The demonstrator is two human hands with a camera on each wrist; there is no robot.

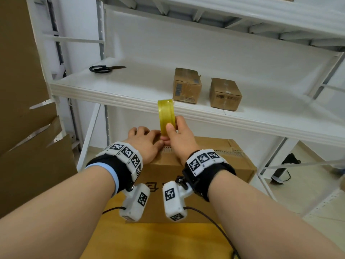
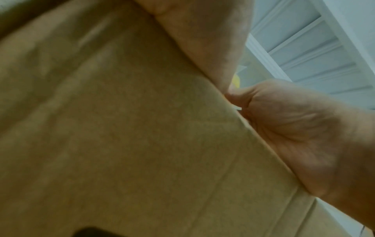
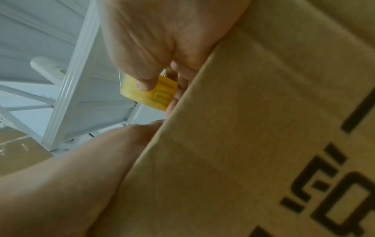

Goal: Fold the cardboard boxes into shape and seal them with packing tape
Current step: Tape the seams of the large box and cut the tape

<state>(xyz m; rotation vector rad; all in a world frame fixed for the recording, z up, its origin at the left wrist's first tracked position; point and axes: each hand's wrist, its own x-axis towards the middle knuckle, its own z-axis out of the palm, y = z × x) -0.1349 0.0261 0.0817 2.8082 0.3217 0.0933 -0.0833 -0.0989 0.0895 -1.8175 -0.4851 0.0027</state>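
A large brown cardboard box (image 1: pixel 214 165) stands in front of me, under the shelf, with black print on its near face (image 3: pixel 334 192). My right hand (image 1: pixel 176 135) grips a yellowish roll of packing tape (image 1: pixel 166 114) upright over the box's top, thumb on the roll's face (image 3: pixel 150 91). My left hand (image 1: pixel 143 141) lies palm down on the box top beside the roll, fingers spread and pressing near the tape end. In the left wrist view the box wall (image 2: pixel 121 128) fills the frame and only a sliver of the tape (image 2: pixel 236 81) shows.
A white metal shelf (image 1: pixel 130 98) runs across at chest height. On it lie black scissors (image 1: pixel 103 69) at the left and two small taped cardboard boxes (image 1: pixel 187 85) (image 1: pixel 225 94) at the right. Flattened cardboard sheets (image 1: pixel 28 128) lean at the left. A yellow surface (image 1: pixel 158 240) lies below.
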